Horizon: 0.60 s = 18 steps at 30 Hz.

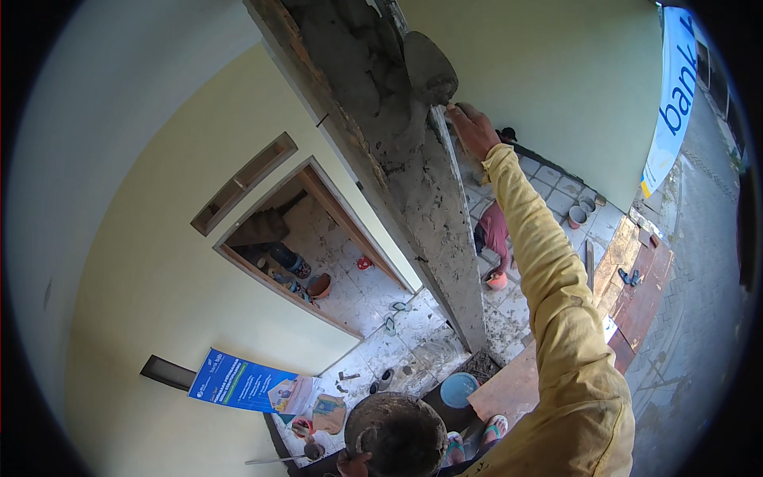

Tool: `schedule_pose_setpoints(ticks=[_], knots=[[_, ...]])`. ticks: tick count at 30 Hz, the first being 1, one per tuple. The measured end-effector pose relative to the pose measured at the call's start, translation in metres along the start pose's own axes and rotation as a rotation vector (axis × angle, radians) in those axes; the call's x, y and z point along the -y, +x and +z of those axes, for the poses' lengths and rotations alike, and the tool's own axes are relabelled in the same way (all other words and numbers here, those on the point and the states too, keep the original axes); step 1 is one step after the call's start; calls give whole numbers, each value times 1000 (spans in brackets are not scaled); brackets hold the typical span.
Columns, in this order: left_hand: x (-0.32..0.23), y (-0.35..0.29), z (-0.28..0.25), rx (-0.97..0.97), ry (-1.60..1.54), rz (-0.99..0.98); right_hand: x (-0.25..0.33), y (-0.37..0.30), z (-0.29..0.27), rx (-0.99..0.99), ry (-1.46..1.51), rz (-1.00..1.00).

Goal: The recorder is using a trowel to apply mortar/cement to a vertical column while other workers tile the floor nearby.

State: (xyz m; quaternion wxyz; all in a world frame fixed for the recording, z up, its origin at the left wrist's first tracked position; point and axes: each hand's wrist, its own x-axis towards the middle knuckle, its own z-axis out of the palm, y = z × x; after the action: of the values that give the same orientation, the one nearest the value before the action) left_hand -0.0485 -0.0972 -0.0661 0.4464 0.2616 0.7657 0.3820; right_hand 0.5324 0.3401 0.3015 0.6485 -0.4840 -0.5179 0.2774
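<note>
My right hand (474, 129), at the end of a raised yellow sleeve, is closed round the handle of a mortar-coated trowel (430, 69). The blade lies against the right edge of a concrete beam (433, 187). Wet grey mortar (350, 60) covers the upper part of the beam. Low in the picture, my left hand (354, 463) grips the rim of a dark, mortar-crusted bucket (397, 433). Its inside looks dark, and I cannot tell how full it is.
Far below, a person in a pink top (494, 226) bends over an orange bucket (497, 281). A light blue bucket (458, 389) stands near my sandalled feet (494, 429). A wooden board (509, 388) lies beside them. A doorway (310, 246) opens at the left.
</note>
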Motion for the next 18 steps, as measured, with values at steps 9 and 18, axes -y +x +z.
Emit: schedule_pose_setpoints(ticks=[9, 18], knots=[[-35, -31, 26, 19, -54, 243, 26, 78, -31, 86, -374, -43], [-37, -48, 46, 469, -443, 437, -7, 97, -54, 29, -804, -181]])
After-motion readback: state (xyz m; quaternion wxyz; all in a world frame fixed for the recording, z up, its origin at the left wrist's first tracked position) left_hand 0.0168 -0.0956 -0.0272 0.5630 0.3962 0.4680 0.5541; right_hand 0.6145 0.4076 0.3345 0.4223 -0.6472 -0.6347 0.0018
